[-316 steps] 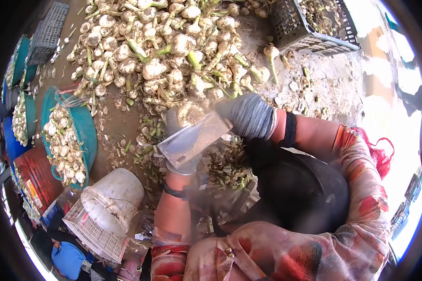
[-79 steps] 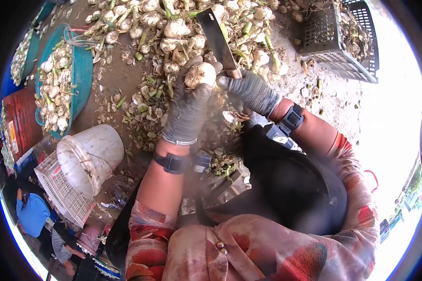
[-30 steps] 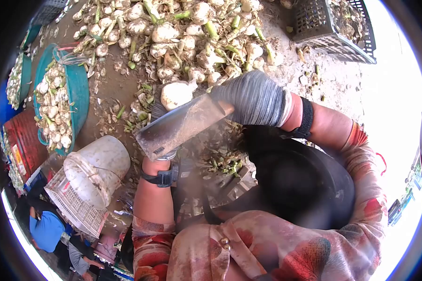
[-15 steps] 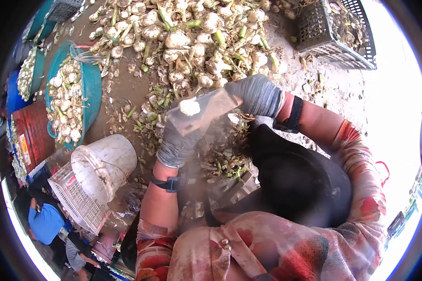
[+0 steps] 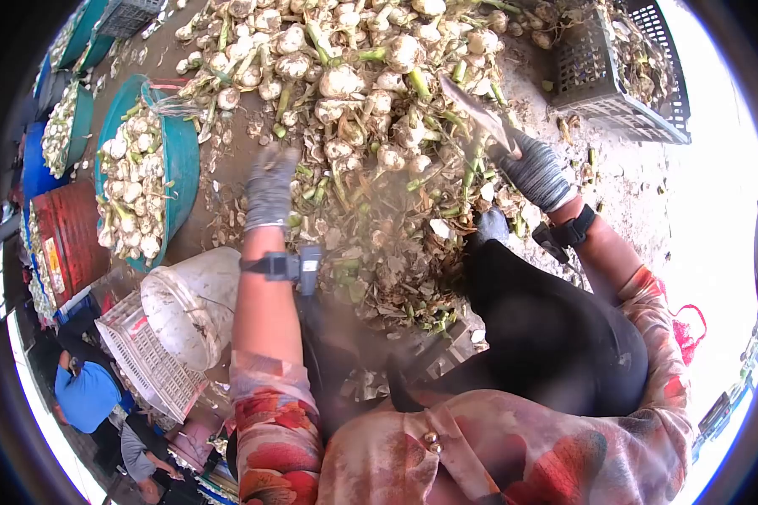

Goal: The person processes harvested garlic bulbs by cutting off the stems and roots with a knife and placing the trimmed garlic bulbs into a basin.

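Observation:
My left hand [image 5: 270,187], in a grey glove, reaches forward beside the garlic pile [image 5: 341,82]; its slightly blurred fingers are apart, with no bulb visible in them. On the right, my gloved right hand [image 5: 537,173] is closed round the handle of a cleaver [image 5: 480,116], whose blade points up and left over the pile's edge. Between and below the hands lies a heap of cut stems and dry skins [image 5: 404,273]. Left of my left hand stands a teal basket [image 5: 181,181] of trimmed garlic bulbs.
A white bucket [image 5: 177,311] lies tilted on a pale plastic crate [image 5: 156,358] at lower left. A red tub [image 5: 76,236] stands behind the basket. At upper right is a dark crate [image 5: 627,118] with skins. Two people are at lower left, one in a blue shirt [image 5: 88,397].
My hands have moved apart, left hand forward and leftward, right hand to the right with the cleaver. The bulb is gone from my left hand, which has opened.

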The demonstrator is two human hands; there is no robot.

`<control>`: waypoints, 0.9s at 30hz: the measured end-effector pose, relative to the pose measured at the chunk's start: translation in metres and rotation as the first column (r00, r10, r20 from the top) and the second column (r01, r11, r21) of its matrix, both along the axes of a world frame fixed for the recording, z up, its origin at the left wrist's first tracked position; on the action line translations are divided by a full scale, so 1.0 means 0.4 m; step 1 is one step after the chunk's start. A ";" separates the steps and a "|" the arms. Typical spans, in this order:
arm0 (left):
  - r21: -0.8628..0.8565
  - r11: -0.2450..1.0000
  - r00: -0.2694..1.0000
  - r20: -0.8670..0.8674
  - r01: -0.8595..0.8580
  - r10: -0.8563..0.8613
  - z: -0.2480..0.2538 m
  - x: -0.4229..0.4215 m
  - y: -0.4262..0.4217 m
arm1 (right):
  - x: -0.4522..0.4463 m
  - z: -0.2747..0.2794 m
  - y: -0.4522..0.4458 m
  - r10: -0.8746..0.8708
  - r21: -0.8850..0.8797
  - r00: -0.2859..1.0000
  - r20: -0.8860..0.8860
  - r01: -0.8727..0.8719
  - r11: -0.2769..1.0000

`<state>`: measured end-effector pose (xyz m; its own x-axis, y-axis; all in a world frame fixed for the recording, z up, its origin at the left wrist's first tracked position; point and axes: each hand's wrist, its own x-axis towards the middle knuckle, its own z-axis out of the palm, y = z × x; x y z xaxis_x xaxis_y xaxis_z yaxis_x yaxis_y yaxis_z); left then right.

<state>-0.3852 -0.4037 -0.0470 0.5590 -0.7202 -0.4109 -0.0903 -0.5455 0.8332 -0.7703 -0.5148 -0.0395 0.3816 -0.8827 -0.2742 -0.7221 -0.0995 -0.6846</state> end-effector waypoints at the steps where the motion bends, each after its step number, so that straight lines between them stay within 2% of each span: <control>1: 0.140 0.981 0.963 0.215 0.137 -0.165 -0.090 -0.051 -0.034 | -0.004 -0.023 0.005 0.086 -0.090 0.996 -0.014 -0.087 0.992; 3: 0.473 0.863 0.817 0.420 0.176 -0.396 -0.157 -0.133 -0.085 | 0.001 -0.025 0.016 0.176 -0.035 0.982 -0.076 -0.179 0.983; 5: 0.501 0.855 0.825 0.420 0.137 -0.378 -0.188 -0.157 -0.099 | 0.012 -0.023 0.025 0.277 0.028 0.947 -0.160 -0.277 0.961; 7: 0.537 0.839 0.827 0.427 0.093 -0.365 -0.202 -0.164 -0.089 | 0.022 -0.037 0.033 0.326 0.013 0.931 -0.164 -0.328 0.945; 9: 0.081 0.987 0.963 0.219 0.142 -0.156 -0.227 -0.135 -0.048 | 0.050 -0.020 0.035 0.360 0.031 0.917 -0.173 -0.361 0.932; 10: -0.128 0.980 0.988 0.056 0.150 -0.144 -0.226 -0.144 -0.024 | 0.068 -0.003 0.036 0.386 0.005 0.917 -0.097 -0.387 0.922; 11: -0.123 0.980 0.987 0.057 0.157 -0.150 -0.252 -0.120 0.002 | 0.086 0.016 0.044 0.411 -0.018 0.911 -0.022 -0.412 0.911; 12: -0.071 0.986 0.949 -0.270 0.150 -0.164 -0.304 -0.072 0.044 | 0.108 0.035 0.045 0.488 -0.066 0.872 -0.030 -0.489 0.870; 14: -0.027 0.987 0.810 -0.568 0.160 -0.147 -0.316 -0.072 0.087 | 0.145 0.067 0.054 0.558 -0.178 0.830 0.010 -0.548 0.817; 15: -0.127 0.885 0.889 -0.044 0.447 -0.455 -0.286 -0.114 0.117 | 0.160 0.091 0.054 0.592 -0.225 0.805 0.040 -0.570 0.790; 16: -0.107 0.793 0.791 0.231 0.600 -0.567 -0.232 -0.149 0.131 | 0.171 0.106 0.052 0.590 -0.234 0.806 0.035 -0.568 0.789; 17: -0.053 0.711 0.634 0.503 0.701 -0.588 -0.173 -0.185 0.143 | 0.179 0.117 0.057 0.612 -0.222 0.790 0.028 -0.592 0.774; 18: -0.058 0.752 0.686 0.458 0.657 -0.565 -0.057 -0.218 0.133 | 0.182 0.127 0.062 0.635 -0.208 0.772 0.023 -0.617 0.759; 21: -0.209 0.822 0.840 0.262 0.530 -0.475 0.049 -0.267 0.111 | 0.179 0.158 0.067 0.672 -0.167 0.740 -0.033 -0.667 0.726; 25: -0.172 0.842 0.857 0.029 0.511 -0.514 0.027 -0.263 0.132 | 0.163 0.138 0.080 0.680 -0.125 0.727 -0.094 -0.686 0.716; 27: -0.193 0.805 0.827 0.157 0.562 -0.540 0.012 -0.267 0.147 | 0.152 0.108 0.081 0.637 -0.245 0.769 0.052 -0.608 0.755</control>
<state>-0.4918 -0.3450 -0.0422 0.0669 -0.9830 -0.1711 -0.3995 -0.1835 0.8982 -0.7095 -0.4823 0.0036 0.8842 -0.4662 -0.0289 -0.3609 -0.6427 -0.6758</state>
